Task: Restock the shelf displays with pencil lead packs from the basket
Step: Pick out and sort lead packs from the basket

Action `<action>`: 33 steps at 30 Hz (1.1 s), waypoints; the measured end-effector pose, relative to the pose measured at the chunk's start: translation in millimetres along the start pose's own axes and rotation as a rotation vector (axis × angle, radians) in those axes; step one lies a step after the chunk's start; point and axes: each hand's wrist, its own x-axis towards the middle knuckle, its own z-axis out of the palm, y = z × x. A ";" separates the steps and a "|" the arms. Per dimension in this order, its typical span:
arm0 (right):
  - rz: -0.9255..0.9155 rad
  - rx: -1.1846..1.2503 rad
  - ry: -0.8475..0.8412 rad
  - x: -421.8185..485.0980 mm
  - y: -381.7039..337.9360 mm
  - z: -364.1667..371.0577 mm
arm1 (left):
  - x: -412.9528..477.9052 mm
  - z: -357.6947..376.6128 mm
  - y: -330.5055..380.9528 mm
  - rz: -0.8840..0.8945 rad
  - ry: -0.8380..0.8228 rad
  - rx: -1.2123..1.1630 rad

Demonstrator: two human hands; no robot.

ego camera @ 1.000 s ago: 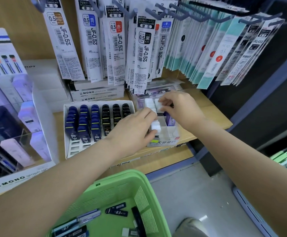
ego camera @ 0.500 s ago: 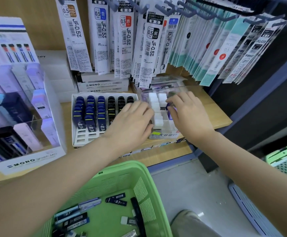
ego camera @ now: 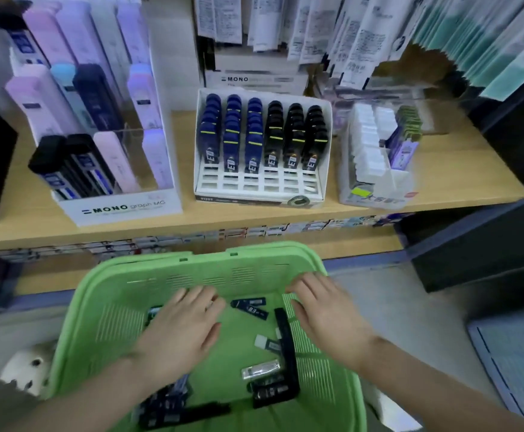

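Plainly, left hand [ego camera: 179, 332] and right hand [ego camera: 326, 313] hovered in the basket [ego camera: 254, 254], each grip slack and empty; jumbled packs [ego camera: 249, 307] could invite a wrong-slot pick.

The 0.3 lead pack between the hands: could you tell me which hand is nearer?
Left. The left hand nearly touches the 0.3 lead pack; the right hand lies farther off, to its right.

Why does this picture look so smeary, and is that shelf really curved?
Head view: motion blur smears the hanging refill packs, the left hand and the right hand over the green basket; only the MONO display box lettering reads clearly. Head view: the wide-angle lens bows the wooden shelf edge; it is likely straight. Light is soft, without hard glare.
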 end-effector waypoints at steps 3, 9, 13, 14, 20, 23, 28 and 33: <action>0.071 0.128 -0.288 -1.6 -18.2 53.4 | -25.4 47.6 -18.0 -0.175 -0.152 -0.063; 0.330 0.291 -0.549 12.7 -25.1 132.3 | -42.2 119.5 -50.0 -0.502 -0.357 -0.256; 0.363 0.251 -0.571 23.8 -16.6 171.1 | -40.1 145.7 -63.8 -0.651 -0.381 -0.293; 0.381 0.242 -0.575 25.5 -14.6 178.8 | -40.0 150.3 -66.7 -0.679 -0.386 -0.301; 0.439 0.113 -0.598 28.5 -10.8 209.5 | -31.5 166.6 -73.5 -0.740 -0.377 -0.241; 0.455 0.147 -0.538 26.7 -15.1 218.8 | -26.8 171.1 -68.3 -0.709 -0.402 -0.142; 0.408 0.147 -0.617 26.2 -22.3 224.0 | -25.3 177.3 -66.3 -0.771 -0.439 -0.259; 0.382 0.150 -0.633 31.3 -31.7 219.0 | -17.8 167.8 -56.2 -0.941 -0.317 -0.396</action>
